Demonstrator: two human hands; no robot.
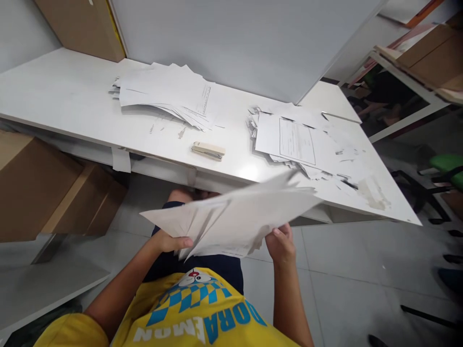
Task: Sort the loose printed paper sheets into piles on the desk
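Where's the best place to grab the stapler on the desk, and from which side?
Take the stapler across its long sides at mid-body, coming from above. It lies flat and alone on the desk between the two paper piles, so both flanks are free.

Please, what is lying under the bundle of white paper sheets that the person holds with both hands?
Under the bundle of white paper sheets are the left hand, the right hand, dark shorts and grey floor tiles. The knees are mostly covered.

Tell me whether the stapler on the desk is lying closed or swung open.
Closed. The stapler lies flat on the white desk, its top arm down along the base with no gap showing, between the two paper piles.
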